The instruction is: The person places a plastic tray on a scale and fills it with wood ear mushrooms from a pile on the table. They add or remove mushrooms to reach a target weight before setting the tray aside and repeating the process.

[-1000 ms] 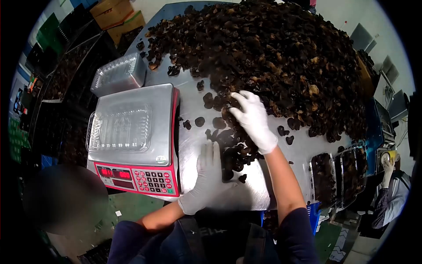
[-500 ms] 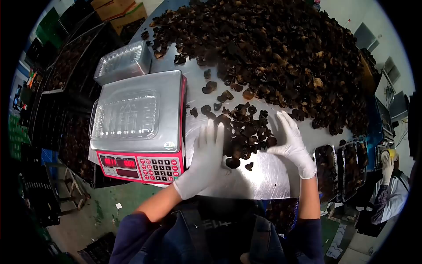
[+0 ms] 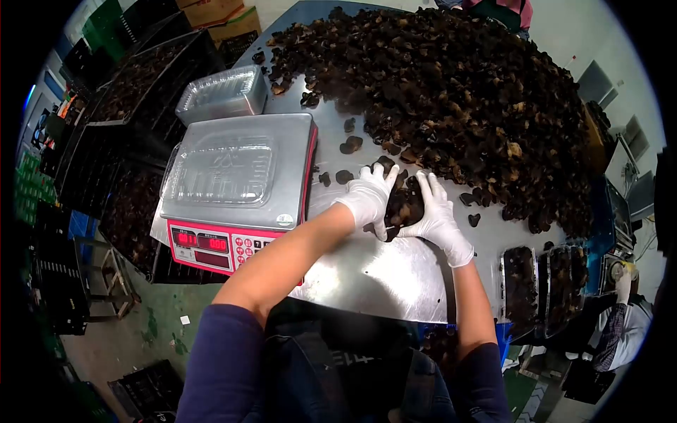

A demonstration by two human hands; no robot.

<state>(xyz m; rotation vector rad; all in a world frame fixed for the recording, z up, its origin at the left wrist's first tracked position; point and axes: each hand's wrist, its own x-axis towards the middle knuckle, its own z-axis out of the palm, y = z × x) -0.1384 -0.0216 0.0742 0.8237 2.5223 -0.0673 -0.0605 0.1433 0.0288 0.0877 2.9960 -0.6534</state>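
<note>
Both hands wear white gloves at the middle of the metal table. My left hand (image 3: 374,197) and my right hand (image 3: 434,215) cup a small heap of dark mushroom-like pieces (image 3: 405,201) from either side, fingers curved around it. The heap lies on the table between the palms. To the left is a red and silver scale (image 3: 293,176), its display lit, with an empty clear plastic tray (image 3: 222,173) on its plate. A large pile of the same dark pieces (image 3: 458,92) spreads beyond my hands.
A stack of clear trays (image 3: 222,95) stands behind the scale. Filled trays (image 3: 520,282) sit at the table's right edge. Racks of dark pieces (image 3: 137,84) are at the left. A co-worker (image 3: 624,328) is at the far right, another person (image 3: 497,13) at the top.
My hands have come closer together around the small pieces, which are now gathered into a tighter heap. The view has shifted slightly, and more of the person at the top shows.
</note>
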